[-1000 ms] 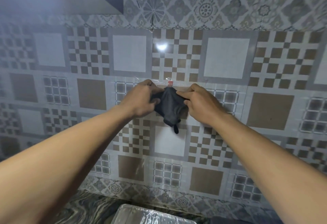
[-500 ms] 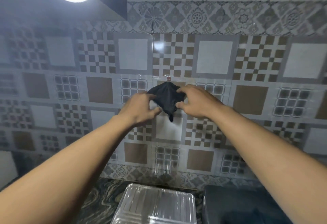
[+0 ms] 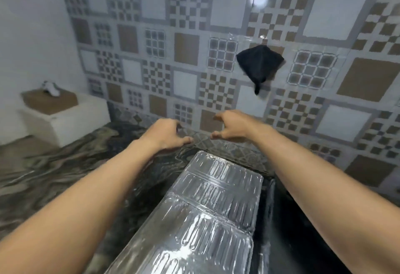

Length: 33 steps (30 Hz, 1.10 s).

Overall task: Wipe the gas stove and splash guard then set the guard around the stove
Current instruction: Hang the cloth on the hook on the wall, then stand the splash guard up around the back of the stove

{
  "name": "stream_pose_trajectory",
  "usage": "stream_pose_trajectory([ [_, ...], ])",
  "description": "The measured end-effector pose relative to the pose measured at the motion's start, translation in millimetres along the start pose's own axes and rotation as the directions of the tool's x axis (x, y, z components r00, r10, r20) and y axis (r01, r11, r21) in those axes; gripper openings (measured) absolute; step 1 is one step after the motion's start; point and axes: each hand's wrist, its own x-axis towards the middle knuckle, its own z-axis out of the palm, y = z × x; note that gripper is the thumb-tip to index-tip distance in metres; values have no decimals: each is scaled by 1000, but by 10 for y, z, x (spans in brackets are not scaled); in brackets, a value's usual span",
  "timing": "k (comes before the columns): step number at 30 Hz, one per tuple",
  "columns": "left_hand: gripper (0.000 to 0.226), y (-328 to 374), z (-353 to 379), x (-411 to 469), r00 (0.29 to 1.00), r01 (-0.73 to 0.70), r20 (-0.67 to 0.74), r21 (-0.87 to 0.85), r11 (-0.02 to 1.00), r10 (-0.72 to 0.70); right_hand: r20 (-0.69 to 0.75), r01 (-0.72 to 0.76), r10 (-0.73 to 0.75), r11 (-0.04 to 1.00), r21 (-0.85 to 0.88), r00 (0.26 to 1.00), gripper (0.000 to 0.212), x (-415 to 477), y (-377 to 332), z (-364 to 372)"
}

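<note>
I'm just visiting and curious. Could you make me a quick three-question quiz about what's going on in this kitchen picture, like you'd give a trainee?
1. True or false: the dark cloth is hanging on the tiled wall, with neither hand touching it.
2. Multiple choice: the silver foil splash guard is
A) standing upright against the wall
B) lying on the counter below the hands
C) held up in the right hand
3. Fill in: the left hand and right hand are both ____ (empty / holding something).

Key: 1 true; 2 B; 3 empty.
</note>
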Motion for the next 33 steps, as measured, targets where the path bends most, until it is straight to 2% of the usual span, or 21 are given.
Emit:
stream_pose_trajectory([
  [5, 71, -314, 458, -738, 962, 272, 25, -28, 962, -271, 105, 208, -213, 976, 61, 971, 74, 62, -211, 614],
  [10, 58, -443, 1018, -1326, 895, 440, 81, 5, 898, -439, 244, 369, -376, 926, 78, 894, 75, 159, -374, 1258],
  [13, 68, -512, 1319, -1510, 844, 520, 120, 56, 853, -522, 316, 406, -410, 910, 81, 856, 76, 255, -401, 1611],
  [19, 84, -590, 1767, -1608, 792, 578, 137, 147, 803, -595, 432, 446, -439, 891, 91, 788, 68, 529, -363, 2164],
  [20, 88, -594, 1827, -1609, 782, 586, 143, 162, 794, -607, 464, 454, -444, 885, 97, 766, 74, 580, -363, 2229],
  [23, 97, -631, 1981, -1600, 752, 604, 150, 234, 762, -642, 559, 446, -439, 885, 134, 704, 109, 734, -365, 2418],
  [26, 112, -689, 2080, -1625, 708, 650, 173, 219, 728, -684, 576, 493, -436, 868, 64, 691, 125, 830, -369, 2561],
  [31, 116, -709, 2053, -1567, 674, 689, 148, 228, 688, -724, 612, 508, -451, 856, 91, 650, 122, 958, -418, 2639],
  [33, 114, -685, 2030, -1536, 663, 705, 118, 234, 669, -740, 588, 514, -461, 853, 88, 665, 117, 976, -420, 2641],
])
